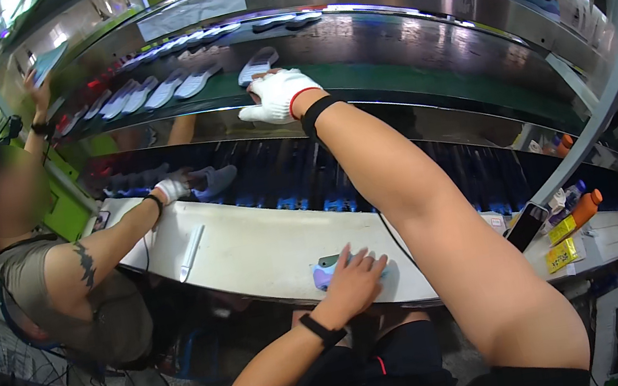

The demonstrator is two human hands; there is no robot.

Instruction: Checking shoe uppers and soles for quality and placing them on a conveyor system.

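Note:
My right hand [278,96], in a white glove with a red cuff edge, reaches out to the raised belt. Its fingers are at the near end of a white and grey shoe sole [259,62], and the hand itself hides part of their grip. My bare left hand [353,277] rests low over the white bench [267,237] with its fingers spread. Under and beside it lies a small purple and blue piece [324,275] with a dark green part; the palm covers some of it, so I cannot make out its kind.
More shoe soles [162,89] line the green belt [388,81]. Below it runs a dark roller conveyor [281,173] carrying grey shoes [215,181]. A co-worker [51,261] sits at left, one gloved hand by those shoes. Orange bottle [588,208] and phone [529,226] are at right.

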